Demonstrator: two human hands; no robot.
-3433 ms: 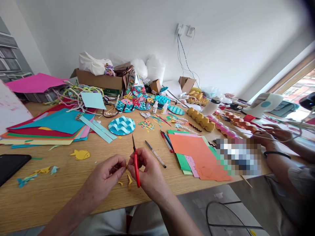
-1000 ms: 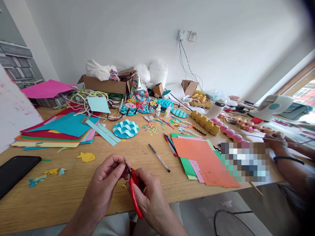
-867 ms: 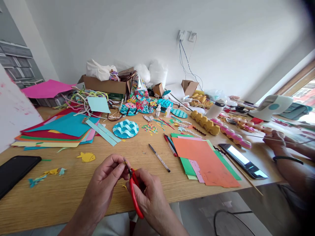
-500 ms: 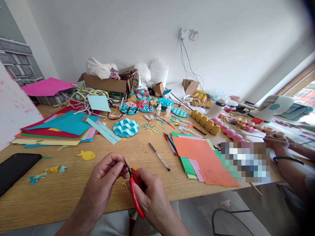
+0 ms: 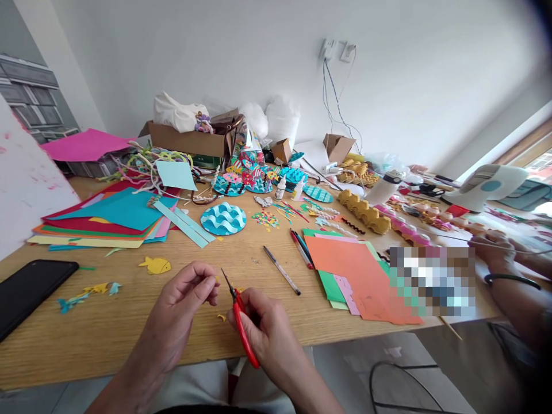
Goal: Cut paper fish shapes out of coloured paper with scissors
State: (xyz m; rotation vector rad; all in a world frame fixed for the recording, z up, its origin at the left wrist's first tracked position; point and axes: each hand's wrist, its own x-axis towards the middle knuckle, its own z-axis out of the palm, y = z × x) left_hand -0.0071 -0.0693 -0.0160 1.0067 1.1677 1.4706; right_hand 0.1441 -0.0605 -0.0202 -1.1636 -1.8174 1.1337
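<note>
Red-handled scissors (image 5: 245, 333) are in my right hand (image 5: 269, 330), their narrow dark blades closed and pointing up and away. My left hand (image 5: 181, 313) is closed in a pinch just left of the blade tips, apart from them. A tiny yellow bit of paper (image 5: 217, 280) shows at its fingertips; the rest is hidden by the fingers. Beyond the left hand lies a yellow paper fish (image 5: 155, 265) with a drawn eye. Small yellow paper scraps (image 5: 221, 317) rest on the wooden table (image 5: 129, 333) between and beneath the hands.
Left are a black phone (image 5: 32, 293), paper scraps and stacked coloured paper (image 5: 107, 210). Ahead sit a blue wavy disc (image 5: 223, 219) and a pen (image 5: 282, 270). Orange paper (image 5: 357, 276) lies right, near another person's hands (image 5: 494, 250). Glue bottles (image 5: 280, 188) stand farther back.
The scissor blades have come away from my left fingertips, moving slightly right with my right hand. My left hand keeps its pinch. The whole view has shifted a little.
</note>
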